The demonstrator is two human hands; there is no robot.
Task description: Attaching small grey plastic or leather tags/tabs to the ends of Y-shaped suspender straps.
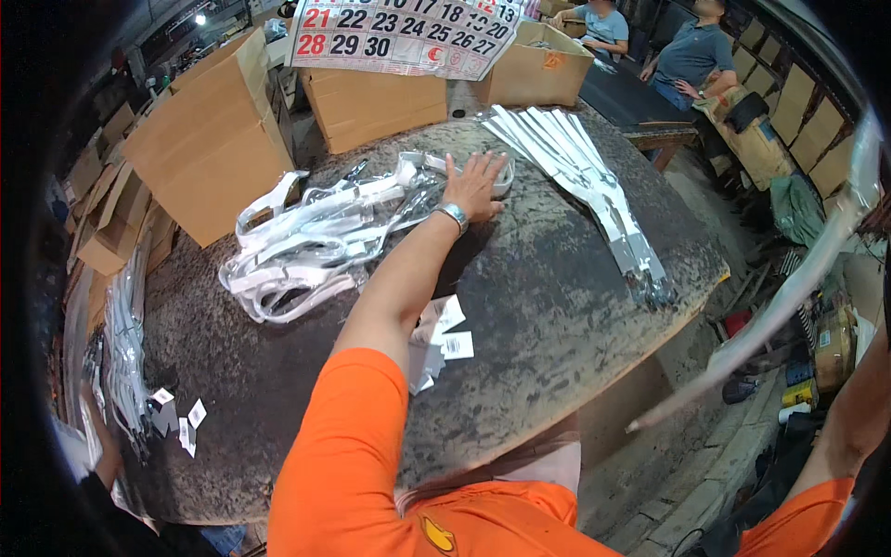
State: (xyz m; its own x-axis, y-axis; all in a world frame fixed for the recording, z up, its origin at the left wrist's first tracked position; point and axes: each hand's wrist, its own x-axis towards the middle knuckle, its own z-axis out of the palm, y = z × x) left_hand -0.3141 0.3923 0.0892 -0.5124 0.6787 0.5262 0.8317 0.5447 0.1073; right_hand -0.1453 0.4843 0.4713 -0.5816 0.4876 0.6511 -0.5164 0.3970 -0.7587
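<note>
My left hand (473, 187) lies palm down with fingers spread at the far right end of a tangled pile of white belts (316, 237), some in clear plastic. Its fingers touch the pile's loops. On the right, a long whitish belt in a clear sleeve (780, 302) hangs slantwise in the air, blurred by motion. My right forearm (849, 418) runs out past the right edge, so that hand is hidden. A fanned bundle of sleeved white belts (594, 190) with grey ends lies on the table to the right of my left hand.
White and grey tags (455, 345) lie on the dark worn table (529, 353). More sleeved strips (125, 343) are at the left, beside another person's arm (102, 441). Cardboard boxes (218, 139) and a calendar sheet (399, 37) stand behind. Two people (691, 65) are at the far right.
</note>
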